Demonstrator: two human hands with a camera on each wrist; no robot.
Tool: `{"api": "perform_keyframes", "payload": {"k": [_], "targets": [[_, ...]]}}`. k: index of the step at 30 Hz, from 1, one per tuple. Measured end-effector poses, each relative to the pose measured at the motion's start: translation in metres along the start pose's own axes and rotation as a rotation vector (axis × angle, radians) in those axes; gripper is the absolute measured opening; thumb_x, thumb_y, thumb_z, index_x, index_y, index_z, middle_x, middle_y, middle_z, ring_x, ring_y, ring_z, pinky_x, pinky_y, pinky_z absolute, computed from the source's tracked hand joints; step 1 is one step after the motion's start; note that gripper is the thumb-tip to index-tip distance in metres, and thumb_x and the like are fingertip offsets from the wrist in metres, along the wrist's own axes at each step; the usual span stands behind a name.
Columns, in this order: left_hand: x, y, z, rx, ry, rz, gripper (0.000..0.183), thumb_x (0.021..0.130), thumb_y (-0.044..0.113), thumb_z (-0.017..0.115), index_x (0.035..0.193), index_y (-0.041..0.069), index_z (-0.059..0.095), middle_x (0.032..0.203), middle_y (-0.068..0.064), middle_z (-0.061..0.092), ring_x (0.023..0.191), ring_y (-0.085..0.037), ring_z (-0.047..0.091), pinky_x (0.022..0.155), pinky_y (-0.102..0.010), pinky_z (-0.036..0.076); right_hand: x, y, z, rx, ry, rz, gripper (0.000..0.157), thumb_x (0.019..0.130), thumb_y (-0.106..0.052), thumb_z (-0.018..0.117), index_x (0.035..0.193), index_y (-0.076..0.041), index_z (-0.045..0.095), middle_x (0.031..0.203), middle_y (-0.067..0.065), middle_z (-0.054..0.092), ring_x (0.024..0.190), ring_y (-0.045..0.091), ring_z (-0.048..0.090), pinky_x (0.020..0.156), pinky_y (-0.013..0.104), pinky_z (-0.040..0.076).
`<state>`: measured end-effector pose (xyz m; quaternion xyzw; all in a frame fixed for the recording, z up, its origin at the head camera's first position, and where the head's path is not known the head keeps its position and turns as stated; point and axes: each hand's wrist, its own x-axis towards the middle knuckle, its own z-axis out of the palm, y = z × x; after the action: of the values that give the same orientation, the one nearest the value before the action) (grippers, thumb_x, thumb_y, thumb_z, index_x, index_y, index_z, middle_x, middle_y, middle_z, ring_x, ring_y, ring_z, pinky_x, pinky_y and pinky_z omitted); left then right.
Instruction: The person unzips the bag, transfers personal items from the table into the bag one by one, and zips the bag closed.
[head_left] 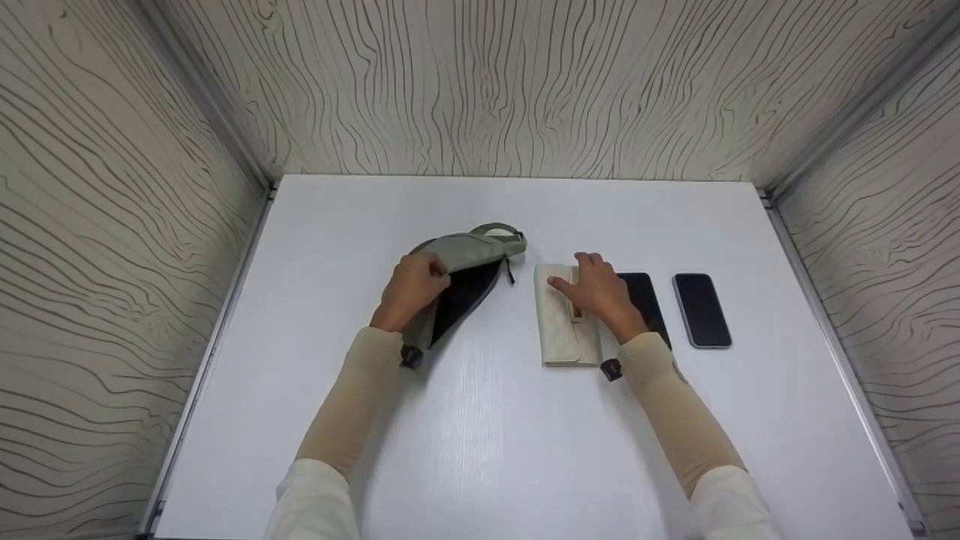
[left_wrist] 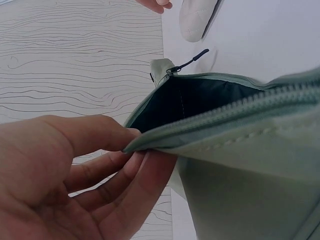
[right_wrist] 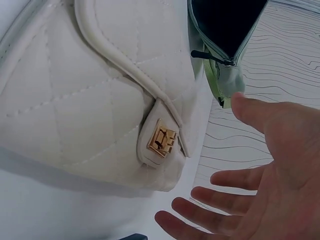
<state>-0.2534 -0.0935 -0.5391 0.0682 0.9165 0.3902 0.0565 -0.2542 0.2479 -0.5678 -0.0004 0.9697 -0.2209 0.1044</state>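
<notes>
Hands: left hand (head_left: 411,289) lifts green pouch (head_left: 465,259) (unzipped, dark-lined).

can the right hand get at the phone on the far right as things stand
Probably yes: the right hand rests open over the cream wallet, holding nothing, and the far-right phone lies uncovered on the table just beyond the other dark phone.

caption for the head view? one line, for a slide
Left hand holds open a green zip pouch; right hand rests on a cream quilted wallet beside two phones.
</notes>
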Motion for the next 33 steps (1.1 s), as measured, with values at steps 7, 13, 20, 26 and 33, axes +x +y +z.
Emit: {"api": "perform_keyframes", "payload": {"k": [7, 13, 20, 26, 33], "targets": [[0.000, 0.002, 0.000, 0.006, -0.010, -0.024, 0.015, 0.096, 0.013, 0.067, 0.107, 0.006, 0.076, 0.100, -0.008, 0.074, 0.079, -0.019, 0.063, 0.071, -0.034, 0.052, -0.002, 0.002, 0.005, 0.017, -0.015, 0.027, 0.090, 0.102, -0.056, 0.063, 0.159, 0.008, 0.035, 0.156, 0.033, 0.044, 0.142, 0.050, 0.048, 0.113, 0.067, 0.044], [0.000, 0.002, 0.001, 0.005, -0.017, -0.031, 0.016, 0.098, 0.013, 0.067, 0.110, 0.006, 0.076, 0.099, -0.009, 0.075, 0.073, -0.017, 0.066, 0.066, -0.031, 0.053, -0.005, 0.002, 0.011, 0.039, -0.036, 0.072, 0.093, 0.101, -0.057, 0.063, 0.159, 0.010, 0.033, 0.154, 0.035, 0.045, 0.140, 0.051, 0.050, 0.113, 0.066, 0.045], [0.000, 0.001, 0.001, 0.000, -0.005, -0.022, 0.016, 0.098, 0.012, 0.067, 0.109, 0.006, 0.076, 0.099, -0.009, 0.075, 0.076, -0.018, 0.066, 0.068, -0.032, 0.053, -0.006, 0.001, 0.016, 0.015, -0.047, 0.115, 0.100, 0.101, -0.060, 0.063, 0.159, 0.014, 0.029, 0.153, 0.039, 0.045, 0.141, 0.055, 0.048, 0.112, 0.067, 0.045], [0.000, 0.000, 0.001, -0.005, -0.004, -0.022, 0.014, 0.097, 0.013, 0.068, 0.107, 0.006, 0.076, 0.097, -0.009, 0.074, 0.076, -0.018, 0.065, 0.067, -0.032, 0.052, -0.005, -0.001, 0.017, 0.011, -0.052, 0.134, 0.101, 0.100, -0.059, 0.064, 0.158, 0.016, 0.028, 0.152, 0.041, 0.044, 0.141, 0.056, 0.047, 0.112, 0.066, 0.046], [0.000, -0.001, 0.002, -0.003, -0.004, -0.019, 0.015, 0.096, 0.013, 0.068, 0.107, 0.006, 0.075, 0.096, -0.008, 0.074, 0.075, -0.018, 0.064, 0.067, -0.032, 0.052, -0.005, -0.001, 0.016, 0.072, -0.052, 0.152, 0.102, 0.099, -0.056, 0.068, 0.156, 0.018, 0.029, 0.150, 0.043, 0.043, 0.136, 0.054, 0.051, 0.112, 0.065, 0.046]]}}
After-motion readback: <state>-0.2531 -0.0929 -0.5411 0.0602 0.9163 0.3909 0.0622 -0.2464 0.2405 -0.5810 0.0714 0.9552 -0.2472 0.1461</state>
